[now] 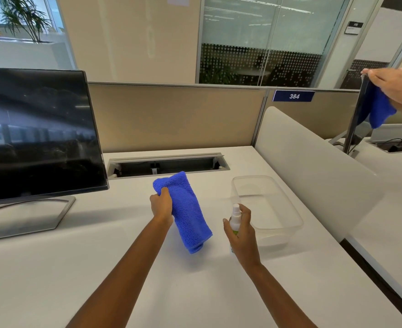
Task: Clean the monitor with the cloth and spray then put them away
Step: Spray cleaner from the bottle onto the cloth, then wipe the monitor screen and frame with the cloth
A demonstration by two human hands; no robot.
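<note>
My left hand grips the upper end of a folded blue cloth, which hangs down over the white desk. My right hand holds a small white spray bottle upright, its nozzle at the top and fingers wrapped round its body. The dark monitor stands at the left on a silver stand, its screen off. Both hands are to the right of the monitor, above the desk's middle.
A clear plastic container sits on the desk just right of my right hand. An open cable tray runs along the desk's back. A white divider borders the right. Beyond it another person's hand wipes a second monitor with a blue cloth.
</note>
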